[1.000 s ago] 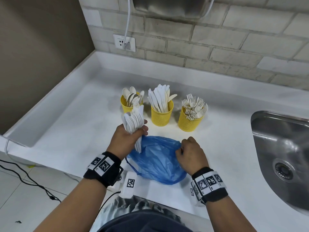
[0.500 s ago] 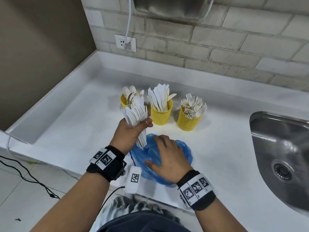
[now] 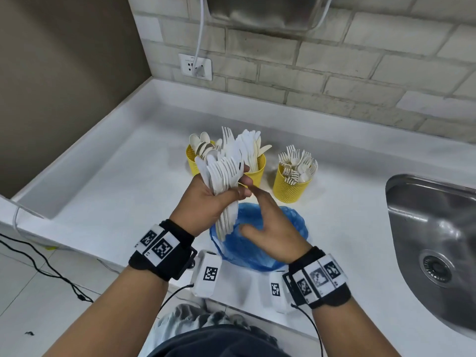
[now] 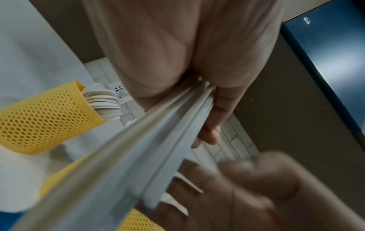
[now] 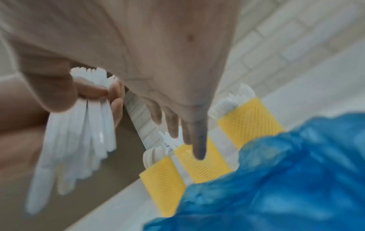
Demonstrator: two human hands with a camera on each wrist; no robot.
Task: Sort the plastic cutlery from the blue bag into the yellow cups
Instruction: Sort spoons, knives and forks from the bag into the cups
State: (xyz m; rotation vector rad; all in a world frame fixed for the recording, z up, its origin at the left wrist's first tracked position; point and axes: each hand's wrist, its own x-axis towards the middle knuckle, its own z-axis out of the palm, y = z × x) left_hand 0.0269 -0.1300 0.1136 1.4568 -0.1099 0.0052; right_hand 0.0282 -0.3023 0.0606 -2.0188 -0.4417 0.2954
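Blue bag (image 3: 260, 243) partly hidden behind right hand (image 3: 270, 228), left yellow cup (image 3: 192, 161) mostly behind held cutlery bundle (image 3: 224, 176), sink (image 3: 432, 243) cut by frame edge, right wrist view blurred.

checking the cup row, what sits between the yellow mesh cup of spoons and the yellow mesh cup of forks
In the head view, a third yellow mesh cup holding white plastic knives stands between the spoon cup and the fork cup. The left hand's bundle of white cutlery partly hides it.
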